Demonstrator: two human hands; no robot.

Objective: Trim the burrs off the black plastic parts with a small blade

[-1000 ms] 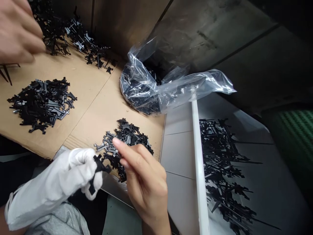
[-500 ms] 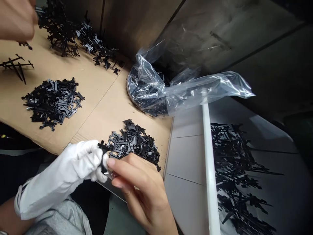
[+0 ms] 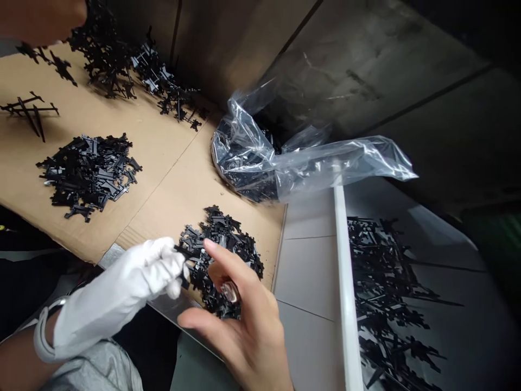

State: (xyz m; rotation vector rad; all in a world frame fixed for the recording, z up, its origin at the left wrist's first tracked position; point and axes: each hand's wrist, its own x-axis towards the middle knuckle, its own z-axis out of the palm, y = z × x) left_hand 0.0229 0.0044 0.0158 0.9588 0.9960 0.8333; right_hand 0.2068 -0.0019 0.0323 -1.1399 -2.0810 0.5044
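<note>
My left hand (image 3: 157, 269), in a white glove, pinches a small black plastic part (image 3: 184, 254) above the table's near edge. Only bits of that part show past the fingertips. My bare right hand (image 3: 248, 309) is just to the right of it, thumb and index finger spread apart. A small shiny object (image 3: 230, 291) shows against its curled fingers; whether it is worn or held is unclear. Behind my right hand lies a pile of black plastic parts (image 3: 220, 233), partly hidden by my fingers.
Another pile (image 3: 91, 174) lies left on the cardboard (image 3: 163, 179). Tangled black parts (image 3: 106, 60) stand at the back. A clear plastic bag (image 3: 248, 157) of parts sits by the wall. A white-rimmed bin (image 3: 344, 271) holds more parts at right. Another person's hand (image 3: 44, 19) is top left.
My right thumb and index finger have come away from the black part and spread open. My left hand still grips it, slightly farther right. The other person's hand has shifted right.
</note>
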